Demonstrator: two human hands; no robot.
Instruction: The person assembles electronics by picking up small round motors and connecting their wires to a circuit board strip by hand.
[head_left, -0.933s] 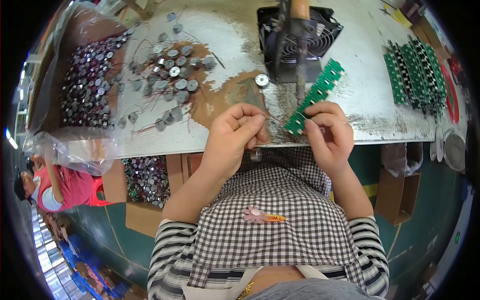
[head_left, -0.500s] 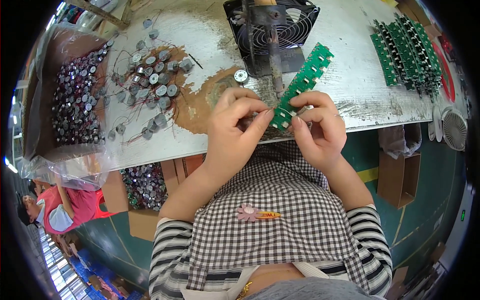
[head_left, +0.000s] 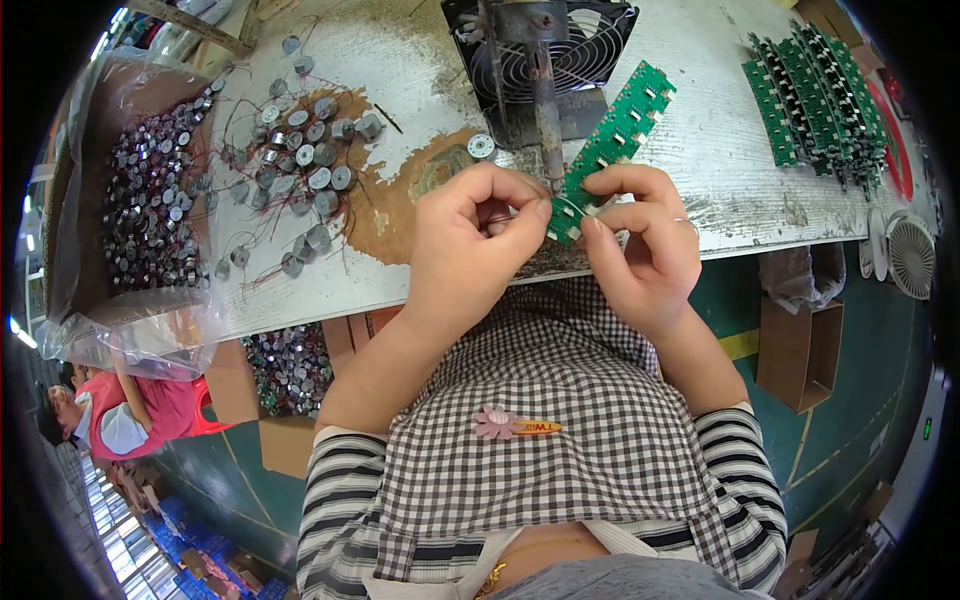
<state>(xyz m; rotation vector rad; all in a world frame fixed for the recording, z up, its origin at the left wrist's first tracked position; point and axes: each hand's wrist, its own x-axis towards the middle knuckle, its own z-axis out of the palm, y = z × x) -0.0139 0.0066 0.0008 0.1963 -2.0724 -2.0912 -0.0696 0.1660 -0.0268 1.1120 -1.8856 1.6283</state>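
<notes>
A long green circuit board strip [head_left: 612,137] slants away from me, its near end between my hands. My right hand [head_left: 648,240] is closed at that end, index finger on the board and thumb by its edge. A thin pale wire [head_left: 570,204] curves over the board between both thumbs. My left hand [head_left: 478,230] is closed in a pinch at the board's left edge; what its fingertips hold is hidden. Just beyond them stands a metal rod [head_left: 548,125] in a clamp, its lower tip close to the board. A small round motor [head_left: 481,147] sits left of the rod.
Several small motors with thin red wires [head_left: 320,178] lie on the worn white table [head_left: 420,60]; more fill a plastic-lined box [head_left: 95,240] at left. A black fan [head_left: 590,45] stands behind the rod. Stacked green boards [head_left: 815,105] lie at right. A seated person [head_left: 130,410] is at far left.
The circuit board has shifted a little away from me, toward the rod. Both hands have moved with it, and my left fingers have curled in more tightly.
</notes>
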